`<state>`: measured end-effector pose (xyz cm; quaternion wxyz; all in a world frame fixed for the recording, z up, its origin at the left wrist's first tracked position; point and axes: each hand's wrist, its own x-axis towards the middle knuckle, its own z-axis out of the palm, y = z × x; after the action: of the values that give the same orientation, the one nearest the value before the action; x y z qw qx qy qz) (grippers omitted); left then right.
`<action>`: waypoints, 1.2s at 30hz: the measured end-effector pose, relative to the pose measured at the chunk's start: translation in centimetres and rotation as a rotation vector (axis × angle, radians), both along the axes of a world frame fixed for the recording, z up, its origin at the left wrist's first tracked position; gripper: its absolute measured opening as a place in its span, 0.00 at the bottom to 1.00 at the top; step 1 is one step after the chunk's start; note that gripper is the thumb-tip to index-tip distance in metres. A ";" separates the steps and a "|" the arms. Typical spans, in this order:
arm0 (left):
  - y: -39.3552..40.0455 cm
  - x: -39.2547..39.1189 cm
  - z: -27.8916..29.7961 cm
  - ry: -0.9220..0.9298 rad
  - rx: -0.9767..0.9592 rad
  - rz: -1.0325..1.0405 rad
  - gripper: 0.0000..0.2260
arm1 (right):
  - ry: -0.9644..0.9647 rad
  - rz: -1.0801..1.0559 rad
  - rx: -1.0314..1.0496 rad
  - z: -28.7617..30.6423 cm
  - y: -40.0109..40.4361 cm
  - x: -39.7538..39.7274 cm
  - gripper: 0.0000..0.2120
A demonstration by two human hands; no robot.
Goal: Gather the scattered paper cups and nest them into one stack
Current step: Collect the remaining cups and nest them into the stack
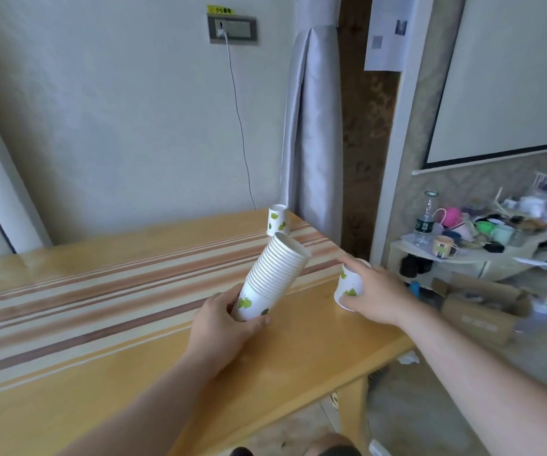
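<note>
My left hand (224, 320) grips the base of a tall stack of nested white paper cups with green leaf prints (273, 274); the stack tilts up and to the right above the table. My right hand (376, 294) is wrapped around a single leaf-print cup (349, 284) near the table's right edge. That cup leans, its rim toward the far side under my fingers. Whether its base touches the table I cannot tell. Another single cup (278, 220) stands upright at the table's far right corner, apart from both hands.
The wooden table (101, 291) has brown and cream stripes along its length; its right edge drops to the floor. A grey curtain (311, 126) hangs behind the far corner. To the right stand a cluttered low shelf (463, 255) and an open cardboard box (483, 307).
</note>
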<state>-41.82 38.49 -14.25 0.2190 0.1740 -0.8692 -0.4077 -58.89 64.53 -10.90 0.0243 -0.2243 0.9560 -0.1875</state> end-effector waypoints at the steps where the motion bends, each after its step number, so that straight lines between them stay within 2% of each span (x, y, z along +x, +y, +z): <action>1: 0.0 -0.1 -0.1 0.000 -0.009 -0.002 0.21 | -0.020 0.009 -0.070 -0.2 0.3 0.1 0.34; 5: -0.2 -0.3 -0.7 0.010 -0.044 0.016 0.22 | 0.002 -0.131 -0.432 -0.6 0.6 0.1 0.23; 7: -0.2 -0.2 -0.9 0.017 -0.047 0.016 0.22 | -0.006 -0.170 -0.426 -1.0 0.6 0.4 0.25; 9: -0.2 -0.1 -0.9 0.030 -0.045 0.010 0.22 | -0.023 -0.150 -0.321 -1.7 0.5 0.6 0.27; 10: -0.2 -0.2 -0.9 0.036 -0.041 0.007 0.21 | -0.041 -0.140 -0.287 -1.8 0.5 0.7 0.29; 13: -0.2 -0.1 -1.0 0.045 -0.042 0.003 0.22 | -0.047 -0.060 -0.192 -1.1 0.4 1.0 0.48; 15: -0.1 0.0 -1.1 0.052 -0.056 0.002 0.22 | -0.024 -0.005 -0.201 -0.2 -0.1 1.2 0.55; 16: -0.1 0.0 -1.0 0.055 -0.053 -0.001 0.21 | -0.039 -0.003 -0.303 0.2 -0.5 1.3 0.55; 18: 0.1 0.1 -0.9 0.061 -0.045 -0.002 0.21 | -0.165 -0.049 -0.690 1.4 -1.6 1.9 0.52; 21: 0.0 0.0 -1.0 0.067 -0.066 -0.004 0.22 | -0.449 -0.039 -1.385 3.4 -3.5 2.5 0.36; 23: 0.1 0.0 -1.0 0.067 -0.069 -0.007 0.22 | -0.585 0.061 -1.585 4.4 -4.7 2.8 0.26; 25: 0.2 0.1 -1.0 0.062 -0.069 -0.005 0.22 | -0.597 0.154 -1.574 4.7 -6.1 3.3 0.27; 28: 0.3 0.2 -0.9 0.058 -0.084 0.008 0.21 | -0.521 0.189 -1.422 4.1 -7.8 3.7 0.39; 32: -0.2 0.0 -0.9 0.030 0.019 0.011 0.18 | -0.541 0.225 -1.352 3.5 -8.4 3.6 0.39; 36: -2.8 -1.1 -0.3 -0.010 0.110 0.057 0.17 | -0.544 0.270 -1.274 3.4 -8.4 2.6 0.46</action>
<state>-42.92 35.69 -14.56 0.2163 0.2123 -0.8413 -0.4476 -56.25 56.13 -7.46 0.1493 -0.2569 0.5839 -0.7555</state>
